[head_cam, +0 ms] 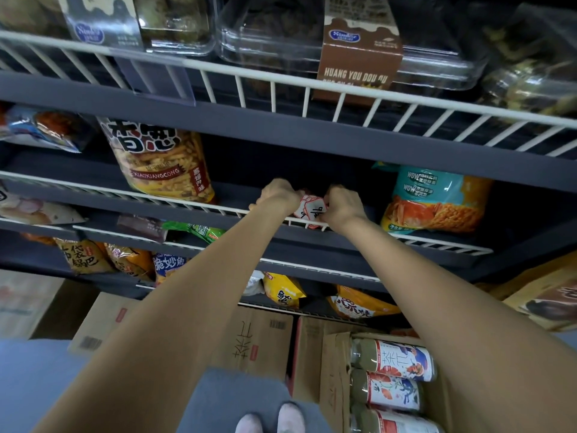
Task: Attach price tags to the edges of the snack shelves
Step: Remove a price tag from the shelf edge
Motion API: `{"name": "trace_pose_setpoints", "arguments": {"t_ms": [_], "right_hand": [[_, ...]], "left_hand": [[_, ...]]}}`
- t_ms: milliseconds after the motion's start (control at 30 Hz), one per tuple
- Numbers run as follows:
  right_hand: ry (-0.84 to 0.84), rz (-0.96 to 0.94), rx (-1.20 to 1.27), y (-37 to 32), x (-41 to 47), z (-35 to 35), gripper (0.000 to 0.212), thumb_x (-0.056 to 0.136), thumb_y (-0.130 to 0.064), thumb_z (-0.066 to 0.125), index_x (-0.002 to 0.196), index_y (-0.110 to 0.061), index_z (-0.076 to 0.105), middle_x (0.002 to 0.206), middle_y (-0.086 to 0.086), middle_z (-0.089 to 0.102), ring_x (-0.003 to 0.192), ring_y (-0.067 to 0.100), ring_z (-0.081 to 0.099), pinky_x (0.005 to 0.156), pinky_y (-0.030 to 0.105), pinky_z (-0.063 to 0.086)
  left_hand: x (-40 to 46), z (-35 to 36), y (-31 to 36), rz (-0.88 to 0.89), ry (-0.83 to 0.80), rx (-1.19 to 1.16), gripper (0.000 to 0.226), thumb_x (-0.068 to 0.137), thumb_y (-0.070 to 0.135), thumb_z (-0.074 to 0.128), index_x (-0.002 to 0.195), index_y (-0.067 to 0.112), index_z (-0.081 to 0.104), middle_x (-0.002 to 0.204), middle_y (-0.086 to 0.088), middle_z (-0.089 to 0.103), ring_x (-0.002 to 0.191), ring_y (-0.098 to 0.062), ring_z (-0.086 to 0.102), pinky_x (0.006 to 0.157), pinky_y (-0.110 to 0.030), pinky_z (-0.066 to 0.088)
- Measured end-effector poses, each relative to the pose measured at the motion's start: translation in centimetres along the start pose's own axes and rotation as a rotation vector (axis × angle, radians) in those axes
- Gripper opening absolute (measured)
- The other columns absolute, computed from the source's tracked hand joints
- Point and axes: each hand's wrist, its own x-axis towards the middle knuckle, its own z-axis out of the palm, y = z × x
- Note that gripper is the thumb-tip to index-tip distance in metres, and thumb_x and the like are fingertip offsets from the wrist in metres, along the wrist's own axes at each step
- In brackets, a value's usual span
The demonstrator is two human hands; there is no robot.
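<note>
A person's left hand (278, 195) and right hand (342, 205) are each pinching a small white, red-bordered price tag (311, 208) between them, just above the white wire shelf edge (199, 205); a teal snack bag (437, 198) is sitting to the right.

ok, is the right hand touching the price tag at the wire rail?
Touching. The head view shows the right hand with fingers curled onto the price tag edge, no gap; the left hand holds its other side.
</note>
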Motion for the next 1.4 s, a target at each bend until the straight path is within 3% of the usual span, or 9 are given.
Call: {"name": "trace_pose_setpoints", "arguments": {"t_ms": [67, 167, 267, 367, 500, 800, 1100, 1233, 1400], "right_hand": [[-0.007, 0.01, 0.009, 0.1, 0.2, 0.1, 0.046, 0.08, -0.014, 0.072, 0.118, -0.001, 0.05, 0.12, 0.019, 0.057, 0.114, 0.033, 0.051, 0.09, 0.035, 0.044], [0.01, 0.039, 0.082, 0.3, 0.4, 0.3, 0.061, 0.077, -0.015, 0.075, 0.124, 0.0, 0.04, 0.121, 0.021, 0.055, 0.114, 0.035, 0.052, 0.087, 0.036, 0.046], [0.045, 0.01, 0.119, 0.7, 0.2, 0.6, 0.049, 0.077, -0.014, 0.074, 0.119, -0.004, 0.051, 0.118, 0.018, 0.059, 0.113, 0.033, 0.052, 0.086, 0.036, 0.047], [0.122, -0.084, 0.224, 1.1, -0.7, 1.0, 0.025, 0.076, -0.01, 0.074, 0.1, -0.007, 0.065, 0.102, 0.013, 0.067, 0.098, 0.028, 0.06, 0.079, 0.036, 0.051], [0.232, -0.188, 0.302, 0.8, -2.0, 1.4, 0.013, 0.08, -0.012, 0.07, 0.092, -0.01, 0.064, 0.092, 0.007, 0.069, 0.085, 0.022, 0.063, 0.07, 0.034, 0.051], [0.21, -0.185, 0.314, -0.1, -1.8, 2.0, 0.017, 0.083, -0.015, 0.068, 0.099, -0.015, 0.067, 0.095, 0.009, 0.07, 0.087, 0.026, 0.064, 0.074, 0.037, 0.053], [0.27, -0.309, 0.542, -4.3, -6.4, -0.2, 0.006, 0.086, -0.009, 0.062, 0.091, -0.011, 0.066, 0.071, -0.007, 0.059, 0.06, 0.0, 0.05, 0.054, 0.008, 0.037], [0.184, -0.394, 0.62, -9.2, -10.3, -1.5, 0.009, 0.084, -0.011, 0.065, 0.092, -0.013, 0.066, 0.076, -0.009, 0.063, 0.071, 0.006, 0.056, 0.068, 0.021, 0.043], [0.019, -0.554, 0.67, -19.0, -14.7, -2.4, 0.011, 0.083, -0.013, 0.067, 0.094, -0.014, 0.065, 0.085, -0.004, 0.068, 0.08, 0.012, 0.063, 0.074, 0.03, 0.05]], "left_hand": [[-0.1, 0.5, -0.1, 0.022, -0.049, 0.052, 0.035, 0.084, 0.045, 0.061, 0.071, 0.015, 0.051, 0.111, -0.011, 0.064, 0.112, -0.031, 0.055, 0.106, -0.045, 0.036], [-1.0, 0.8, -0.3, 0.063, 0.035, 0.215, 0.027, 0.086, 0.044, 0.061, 0.092, 0.017, 0.062, 0.112, -0.006, 0.065, 0.117, -0.027, 0.05, 0.104, -0.043, 0.024], [-2.1, 0.6, -0.7, 0.209, 0.085, 0.216, 0.022, 0.088, 0.035, 0.059, 0.104, 0.021, 0.063, 0.108, -0.002, 0.068, 0.112, -0.024, 0.055, 0.104, -0.045, 0.022], [-2.8, -0.3, -1.4, 0.358, 0.047, 0.102, 0.021, 0.089, 0.024, 0.061, 0.108, 0.016, 0.064, 0.105, -0.004, 0.068, 0.102, -0.021, 0.059, 0.104, -0.043, 0.036], [-3.1, -1.2, -2.1, 0.495, 0.093, 0.012, 0.017, 0.088, 0.015, 0.063, 0.103, 0.008, 0.065, 0.095, -0.007, 0.068, 0.085, -0.016, 0.061, 0.076, -0.021, 0.043], [-2.7, -1.1, -3.5, 0.463, 0.115, 0.065, 0.046, 0.09, -0.009, 0.041, 0.131, 0.011, 0.049, 0.117, -0.014, 0.064, 0.104, -0.027, 0.062, 0.087, -0.029, 0.05], [-7.1, -6.2, -3.4, 0.543, 0.188, -0.125, 0.022, 0.089, 0.005, 0.057, 0.11, 0.008, 0.064, 0.102, -0.004, 0.068, 0.088, -0.01, 0.058, 0.073, -0.008, 0.041], [-11.7, -11.4, -6.5, 0.526, 0.231, -0.197, 0.014, 0.089, 0.008, 0.059, 0.102, 0.006, 0.064, 0.096, -0.007, 0.07, 0.087, -0.021, 0.064, 0.084, -0.037, 0.052], [-17.7, -20.3, -13.0, 0.407, 0.385, -0.294, 0.005, 0.091, 0.012, 0.057, 0.093, 0.009, 0.061, 0.087, -0.01, 0.071, 0.083, -0.028, 0.067, 0.081, -0.048, 0.053]]}}
